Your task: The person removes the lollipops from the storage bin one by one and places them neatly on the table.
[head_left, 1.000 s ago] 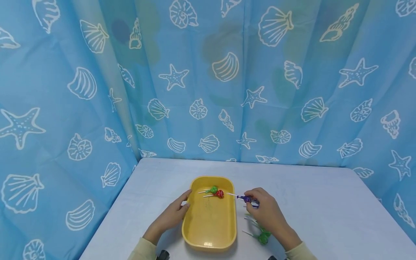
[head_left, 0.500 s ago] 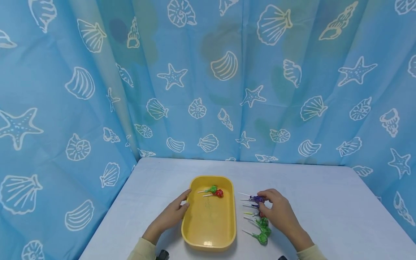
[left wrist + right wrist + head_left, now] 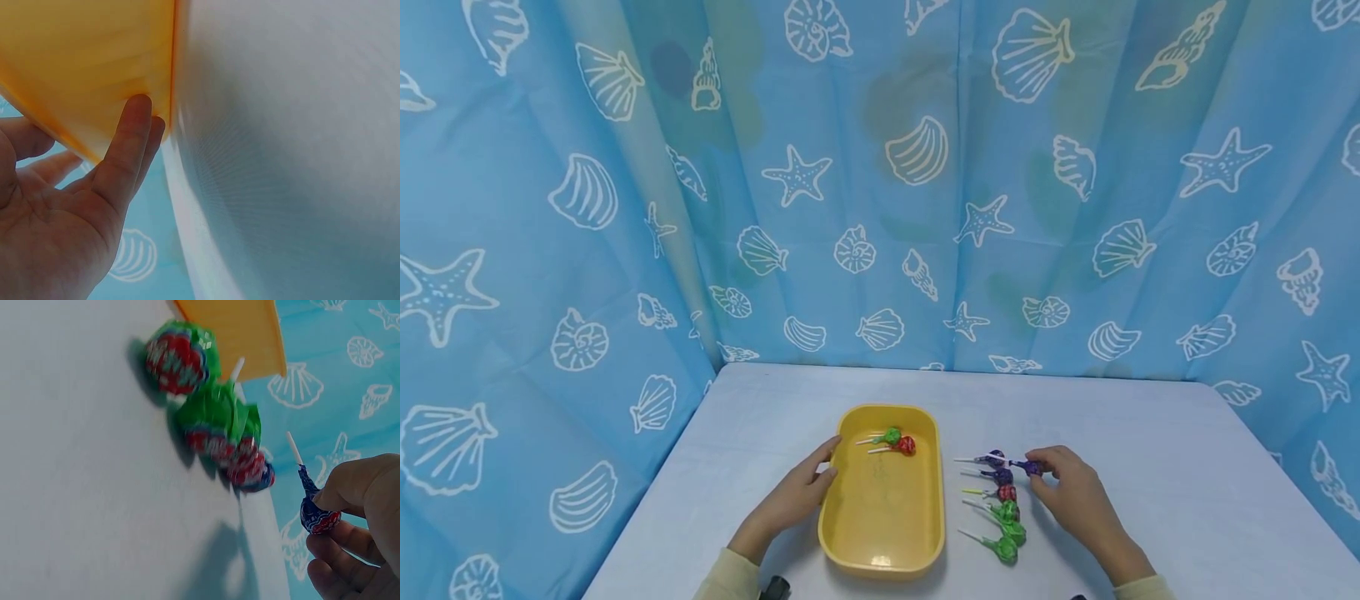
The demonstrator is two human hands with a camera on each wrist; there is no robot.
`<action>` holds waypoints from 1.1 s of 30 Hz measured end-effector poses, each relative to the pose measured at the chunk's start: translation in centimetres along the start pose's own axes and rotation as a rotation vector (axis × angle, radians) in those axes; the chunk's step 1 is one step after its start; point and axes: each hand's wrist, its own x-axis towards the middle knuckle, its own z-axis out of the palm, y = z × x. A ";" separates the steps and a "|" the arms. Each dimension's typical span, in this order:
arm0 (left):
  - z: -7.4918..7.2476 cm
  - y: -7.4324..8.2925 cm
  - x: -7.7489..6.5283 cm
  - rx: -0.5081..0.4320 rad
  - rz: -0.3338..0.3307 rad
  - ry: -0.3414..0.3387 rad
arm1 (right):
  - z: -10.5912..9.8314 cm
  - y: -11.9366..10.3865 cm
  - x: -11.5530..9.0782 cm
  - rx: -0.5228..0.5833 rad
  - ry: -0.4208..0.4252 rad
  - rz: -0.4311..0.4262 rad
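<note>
Touching side of yellow tray [image 3: 880, 517] with left hand [image 3: 797, 498], straight-fingered. Backed right hand [image 3: 1075, 492] off from tray, uncovering lollipop row [image 3: 1007, 493] just left of fingertips. Pinching purple lollipop [image 3: 1027, 468] by wrapped head; likely unplaced yet.
</note>
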 end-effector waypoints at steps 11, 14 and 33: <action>0.1 -0.3 0.1 -0.012 0.000 -0.001 | 0.1 1.7 -0.4 -0.040 -0.040 0.017; 0.1 -0.3 0.2 -0.008 -0.006 0.004 | 0.1 2.0 -0.4 -0.052 -0.070 0.040; 0.1 -0.1 0.2 0.009 -0.028 0.015 | 0.1 2.6 -0.3 -0.076 -0.148 0.100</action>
